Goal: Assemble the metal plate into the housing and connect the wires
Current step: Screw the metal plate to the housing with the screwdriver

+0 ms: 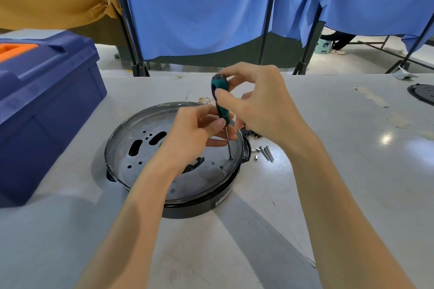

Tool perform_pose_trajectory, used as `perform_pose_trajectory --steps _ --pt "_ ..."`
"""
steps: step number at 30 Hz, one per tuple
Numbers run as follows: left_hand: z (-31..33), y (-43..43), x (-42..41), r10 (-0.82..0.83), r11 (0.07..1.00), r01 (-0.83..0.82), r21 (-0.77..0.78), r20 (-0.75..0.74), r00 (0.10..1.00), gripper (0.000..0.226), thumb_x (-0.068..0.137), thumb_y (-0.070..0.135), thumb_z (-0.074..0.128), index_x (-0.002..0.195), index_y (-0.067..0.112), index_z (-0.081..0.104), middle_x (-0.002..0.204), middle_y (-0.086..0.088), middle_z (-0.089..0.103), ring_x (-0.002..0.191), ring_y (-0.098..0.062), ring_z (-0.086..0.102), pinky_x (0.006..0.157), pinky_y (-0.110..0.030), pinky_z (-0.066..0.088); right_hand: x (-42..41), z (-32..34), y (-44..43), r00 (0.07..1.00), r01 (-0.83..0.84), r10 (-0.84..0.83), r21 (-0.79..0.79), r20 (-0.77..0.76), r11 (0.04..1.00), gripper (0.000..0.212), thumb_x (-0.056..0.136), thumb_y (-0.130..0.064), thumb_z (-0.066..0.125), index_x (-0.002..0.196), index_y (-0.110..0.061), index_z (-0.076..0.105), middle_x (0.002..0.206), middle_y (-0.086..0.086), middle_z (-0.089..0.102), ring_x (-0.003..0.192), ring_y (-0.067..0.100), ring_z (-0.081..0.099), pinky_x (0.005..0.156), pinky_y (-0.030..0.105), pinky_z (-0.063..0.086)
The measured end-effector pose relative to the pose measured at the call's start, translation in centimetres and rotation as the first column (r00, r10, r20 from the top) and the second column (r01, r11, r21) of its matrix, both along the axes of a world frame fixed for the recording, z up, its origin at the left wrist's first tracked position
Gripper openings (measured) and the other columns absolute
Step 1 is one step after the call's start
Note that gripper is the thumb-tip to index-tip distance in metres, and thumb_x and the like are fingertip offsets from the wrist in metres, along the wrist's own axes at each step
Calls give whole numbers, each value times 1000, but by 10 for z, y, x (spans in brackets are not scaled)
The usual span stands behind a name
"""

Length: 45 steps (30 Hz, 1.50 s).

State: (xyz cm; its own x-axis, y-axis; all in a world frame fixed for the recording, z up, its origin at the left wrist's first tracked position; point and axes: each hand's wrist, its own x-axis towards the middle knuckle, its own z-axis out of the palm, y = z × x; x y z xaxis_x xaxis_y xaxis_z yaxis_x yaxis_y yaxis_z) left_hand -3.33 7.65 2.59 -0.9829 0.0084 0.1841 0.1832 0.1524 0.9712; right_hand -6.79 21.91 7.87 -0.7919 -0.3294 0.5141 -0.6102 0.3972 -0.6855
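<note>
1. Teal marks the handle of the screwdriver (220, 98), which is held nearly upright over the right side of the plate (145, 162), its top leaning a little left and away.
2. The tip is set in a hole (230, 158) close to the plate's right rim. Whether a screw sits there is too small to tell.
3. The handle is gripped near its top by the right hand (256, 105), which comes in from the right with thumb and fingers curled round it.
4. The handle's lower end is pinched by the left hand (195, 131), thumb against it and fingers curled beside the shaft, apparently to steady it.
5. The plate lies flat inside the black housing (199, 209), which stands about mid-table (328, 171), with a blue toolbox (47, 105) towards the left edge.
6. The hole lies straight down the shaft from both hands, the left being the lower and nearer. Turning is judged to be the step in hand, so pressure should be kept along that near-vertical axis or the tip may slip out.
7. Spare screws (266, 153) lie on the table just right of the housing, nearer the right hand.
8. Wires (204, 100) are glimpsed beyond the housing's far side, partly hidden by the hands. Whether they are connected cannot be told.
</note>
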Motion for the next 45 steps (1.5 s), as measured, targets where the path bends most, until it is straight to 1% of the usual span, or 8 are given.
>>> perform_pose_trajectory --steps 10,14,19,25,30,33,41,45 --pt "4 8 1 -28 999 28 -36 0 1000 16 98 4 50 104 10 64 85 -3 76 83 -18 73 74 -26 59 -2 1 3 1000 -28 28 -4 8 1000 36 82 -30 75 115 -19 64 95 -4 67 55 7 62 58 28 55" --pt "7 11 2 -16 1000 16 5 -9 1000 34 86 18 68 118 11 58 83 -6 75 79 -21 74 75 -32 61 -1 -3 -3 997 60 -61 -25 -51 998 28 77 -38 80 85 -16 65 72 -10 59 61 4 55 60 14 48" --pt "6 11 4 -29 1000 29 -12 10 1000 16 97 3 51 103 10 64 88 -8 75 84 -21 73 80 -33 59 -3 2 6 997 79 -80 16 12 997 44 72 -50 80 87 -13 61 81 -2 65 70 13 60 65 34 54" --pt "7 12 3 13 999 -14 32 39 999 36 85 4 69 117 5 52 92 -16 72 81 -27 73 81 -40 60 -2 2 5 1000 5 -5 -22 16 1000 23 81 -33 76 91 -15 65 82 -1 68 55 10 62 50 25 50" --pt "6 13 6 -58 998 57 14 31 998 24 97 -4 46 102 8 66 93 -12 74 87 -19 73 81 -26 58 -6 -1 8 998 64 -62 59 -30 996 26 81 -37 76 96 -17 68 86 -7 65 65 2 59 59 17 49" --pt "7 14 6 -56 998 55 16 42 998 25 96 -4 51 112 9 64 101 -11 72 90 -20 73 85 -28 57 -6 -2 8 1000 27 -27 27 -16 999 23 84 -28 73 84 -6 70 77 8 67 64 15 63 58 34 52" --pt "4 5 6 78 881 -31 -472 80 994 7 79 13 79 84 13 74 73 -1 73 63 -14 68 64 -24 57 -10 9 24 965 237 -253 -178 -73 955 40 89 -49 64 75 -11 56 68 8 62 61 25 63 61 43 55" --pt "6 9 10 -1 855 112 -507 214 977 34 68 37 86 75 9 69 61 -5 69 48 -10 60 51 -19 49 -21 7 39 972 216 -234 -314 -20 925 27 97 -35 56 81 -15 47 70 12 62 52 19 63 47 28 48"
